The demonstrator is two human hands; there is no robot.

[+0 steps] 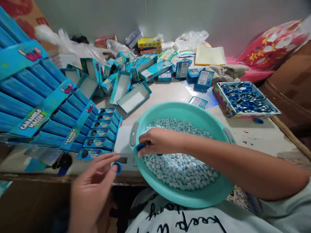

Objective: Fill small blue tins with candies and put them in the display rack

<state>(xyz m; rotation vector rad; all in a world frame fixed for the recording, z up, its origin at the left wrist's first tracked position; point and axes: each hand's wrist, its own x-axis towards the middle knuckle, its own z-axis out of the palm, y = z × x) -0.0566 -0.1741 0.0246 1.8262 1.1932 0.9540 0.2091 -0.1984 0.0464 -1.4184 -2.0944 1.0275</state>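
A teal basin [213, 194] full of small pale blue tablets [179, 168] rests at the table's near edge, partly over my lap. My right hand [157, 141] reaches into it at its left rim, fingers closed on a small blue round piece [141, 147]. My left hand [93, 191], lower left, pinches another small blue round cap [118, 167] between thumb and fingers, just in front of a white scale [125, 152].
Rows of filled blue candy boxes [99, 134] lie left of the basin, beside large stacked blue packs [31, 94]. Open empty boxes [133, 97] clutter the table's middle. A tray of blue caps [245, 97] sits at the right. Bags and cartons line the wall.
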